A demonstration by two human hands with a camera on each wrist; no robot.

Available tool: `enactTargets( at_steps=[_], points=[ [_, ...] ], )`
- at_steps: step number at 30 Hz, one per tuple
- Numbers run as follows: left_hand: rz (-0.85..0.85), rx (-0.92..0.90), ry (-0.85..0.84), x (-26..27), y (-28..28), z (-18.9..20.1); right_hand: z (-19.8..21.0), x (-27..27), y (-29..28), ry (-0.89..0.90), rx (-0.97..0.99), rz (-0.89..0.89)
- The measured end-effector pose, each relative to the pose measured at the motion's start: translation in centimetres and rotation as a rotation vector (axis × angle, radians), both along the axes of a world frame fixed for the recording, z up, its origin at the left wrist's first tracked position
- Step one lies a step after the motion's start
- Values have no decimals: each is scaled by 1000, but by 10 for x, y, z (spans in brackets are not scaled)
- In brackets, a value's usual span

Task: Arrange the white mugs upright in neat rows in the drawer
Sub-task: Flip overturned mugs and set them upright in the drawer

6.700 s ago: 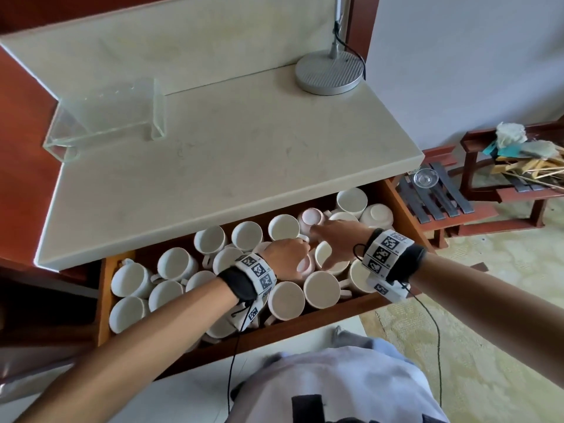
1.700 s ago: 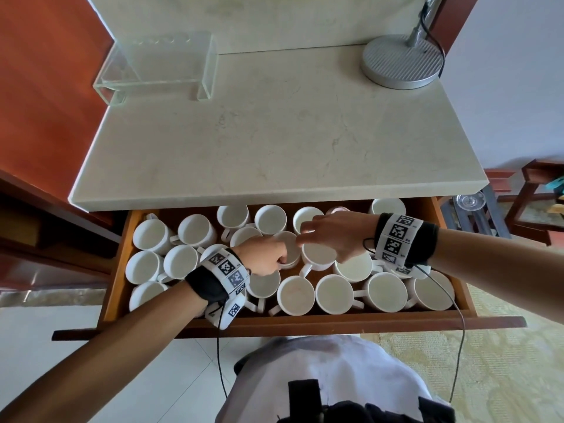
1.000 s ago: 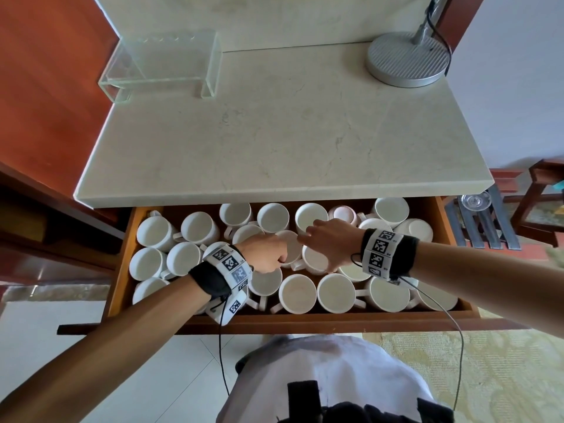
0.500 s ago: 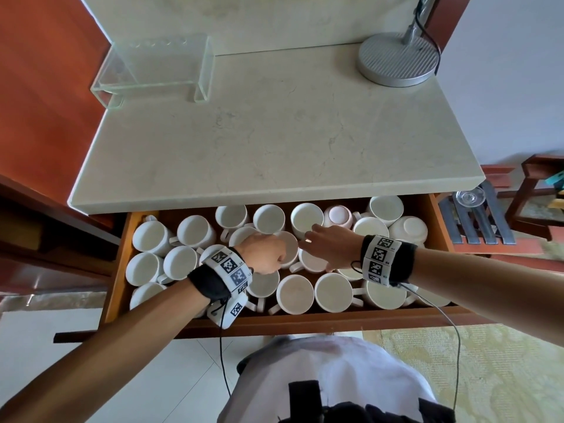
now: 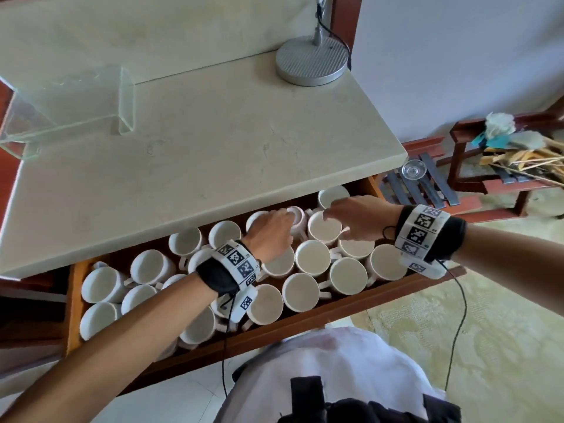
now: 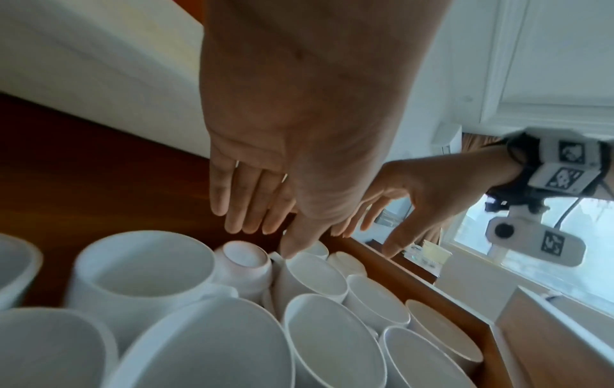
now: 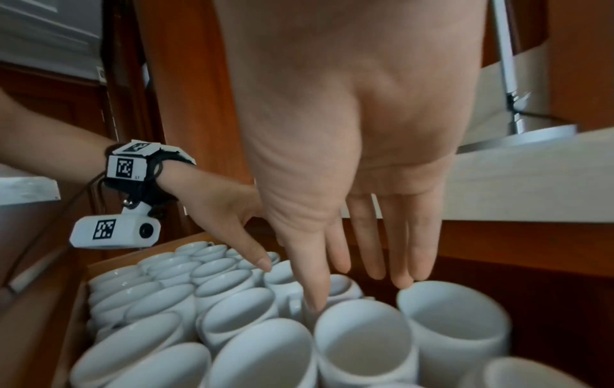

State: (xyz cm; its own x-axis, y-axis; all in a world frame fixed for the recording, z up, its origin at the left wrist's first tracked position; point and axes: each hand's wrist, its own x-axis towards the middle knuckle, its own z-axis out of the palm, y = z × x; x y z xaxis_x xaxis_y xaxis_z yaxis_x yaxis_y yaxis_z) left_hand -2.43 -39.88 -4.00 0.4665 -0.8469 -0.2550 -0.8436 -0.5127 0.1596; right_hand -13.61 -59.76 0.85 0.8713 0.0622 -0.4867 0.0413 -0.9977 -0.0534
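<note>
The wooden drawer (image 5: pixel 335 312) is pulled out and packed with several white mugs, nearly all upright. One mug (image 5: pixel 296 212) in the back row stands upside down, base up, also seen in the left wrist view (image 6: pixel 244 258). My left hand (image 5: pixel 283 221) reaches to it with straight fingers, and its thumb tip touches the rim of the neighbouring upright mug (image 6: pixel 309 273). My right hand (image 5: pixel 332 213) hovers just right of it over an upright mug (image 5: pixel 323 230), fingers straight (image 7: pixel 345 286), thumb tip down between mugs. Neither hand holds anything.
The pale stone countertop (image 5: pixel 198 148) overhangs the drawer's back row. It carries a clear acrylic stand (image 5: pixel 67 102) and a round metal lamp base (image 5: pixel 311 61). A low red wooden rack (image 5: pixel 427 190) with a small glass stands to the right on a patterned rug.
My left hand has let go of the mug it gripped mid-drawer and moved right, to the upside-down mug in the back row. The right hand shifted further right and opened flat.
</note>
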Motion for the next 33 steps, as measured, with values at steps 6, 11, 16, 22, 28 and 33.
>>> enactTargets(
  at_steps=[6,11,16,22,28,33],
  points=[
    [21,132,-25,-1,-47,-29,-2,-23,-26,164,-70,-97],
    [36,280,-42,5,-64,-44,-13,-17,-25,129,-26,-134],
    [74,312,-49,6,-71,-46,-14,-14,-26,82,7,-120],
    [123,283,-49,-5,-79,-38,-21,-11,-28,80,32,-72],
    [101,286,-146,-21,-74,-25,-24,-3,-23,47,14,37],
    [129,277,-225,-21,-69,-17,-18,5,-19,-1,15,114]
  ],
)
